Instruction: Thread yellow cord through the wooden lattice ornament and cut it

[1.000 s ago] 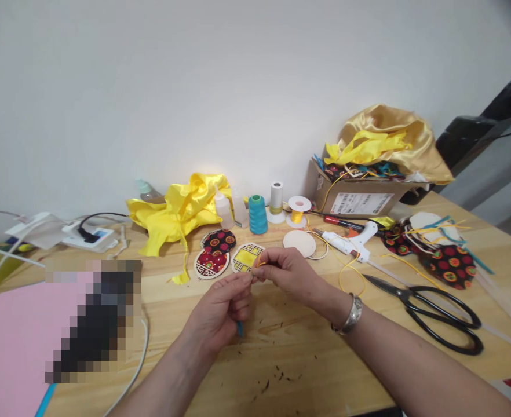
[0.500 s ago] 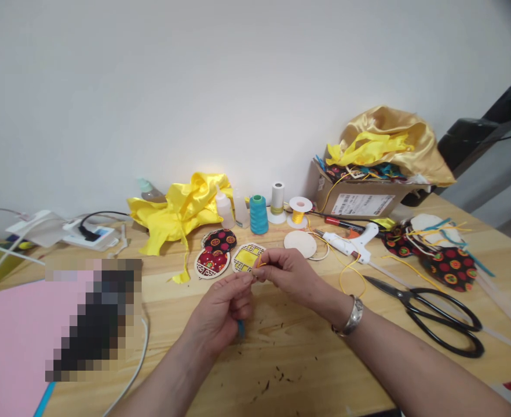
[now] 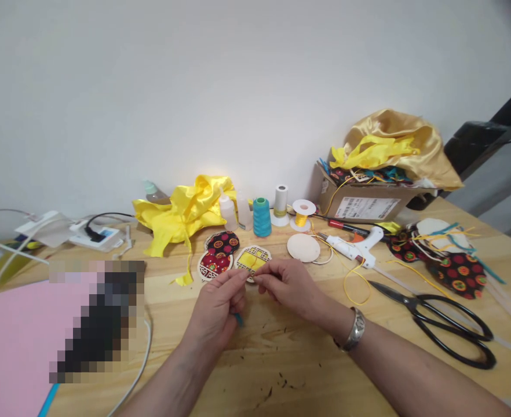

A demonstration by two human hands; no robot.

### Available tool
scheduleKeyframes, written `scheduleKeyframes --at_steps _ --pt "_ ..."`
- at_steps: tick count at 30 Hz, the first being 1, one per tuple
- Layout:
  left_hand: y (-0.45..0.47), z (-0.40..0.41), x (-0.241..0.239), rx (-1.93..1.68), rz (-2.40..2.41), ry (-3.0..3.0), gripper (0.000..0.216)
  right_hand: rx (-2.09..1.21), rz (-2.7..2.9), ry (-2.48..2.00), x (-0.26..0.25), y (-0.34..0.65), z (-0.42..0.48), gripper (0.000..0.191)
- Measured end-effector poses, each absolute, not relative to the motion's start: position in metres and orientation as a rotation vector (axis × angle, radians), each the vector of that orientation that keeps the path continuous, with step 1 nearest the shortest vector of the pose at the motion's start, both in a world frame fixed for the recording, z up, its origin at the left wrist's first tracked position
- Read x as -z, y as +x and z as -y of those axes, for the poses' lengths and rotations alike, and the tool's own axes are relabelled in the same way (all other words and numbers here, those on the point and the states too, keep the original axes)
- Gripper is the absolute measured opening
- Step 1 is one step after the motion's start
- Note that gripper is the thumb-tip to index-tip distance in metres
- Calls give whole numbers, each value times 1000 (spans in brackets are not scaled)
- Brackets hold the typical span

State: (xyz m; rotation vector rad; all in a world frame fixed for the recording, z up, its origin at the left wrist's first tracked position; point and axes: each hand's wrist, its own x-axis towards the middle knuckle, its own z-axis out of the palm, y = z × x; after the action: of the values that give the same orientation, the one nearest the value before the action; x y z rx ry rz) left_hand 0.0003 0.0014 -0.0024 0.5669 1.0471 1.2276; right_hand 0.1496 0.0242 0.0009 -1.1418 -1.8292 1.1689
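Observation:
My left hand (image 3: 222, 304) is closed, thumb and forefinger pinched, with the end of a blue cord (image 3: 238, 319) poking out beneath its curled fingers. Fingertip to fingertip with it, my right hand (image 3: 288, 284) pinches a thin yellow cord (image 3: 254, 265), mostly hidden by the fingers. Just behind the fingertips lies a round openwork wooden piece (image 3: 255, 255) backed with yellow fabric. To its left is another wooden disc (image 3: 204, 270) with red patterned fabric, partly under a dark patterned fabric piece (image 3: 223, 242).
Black scissors (image 3: 407, 302) and a white glue gun (image 3: 360, 246) lie right. Behind stand a blue thread cone (image 3: 262, 217), a yellow cord spool (image 3: 301, 219) and a cardboard box (image 3: 364, 207). Yellow satin (image 3: 181, 211) lies back left; a pink sheet (image 3: 16, 341) is at left.
My fingertips have drawn slightly apart and my right hand has lowered a little. The orange-yellow loop at its fingertips shows less now. The view has shifted slightly.

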Motion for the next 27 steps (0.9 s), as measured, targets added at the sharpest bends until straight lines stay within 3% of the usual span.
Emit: scheduleKeyframes --at_steps 14,27 --pt "1 -1 4 -1314 -1308 697 32 38 2493 -964 0 153 -7 12" --pt "0 2 0 -1138 -1392 993 16 346 2563 -684 -20 161 -7 15"
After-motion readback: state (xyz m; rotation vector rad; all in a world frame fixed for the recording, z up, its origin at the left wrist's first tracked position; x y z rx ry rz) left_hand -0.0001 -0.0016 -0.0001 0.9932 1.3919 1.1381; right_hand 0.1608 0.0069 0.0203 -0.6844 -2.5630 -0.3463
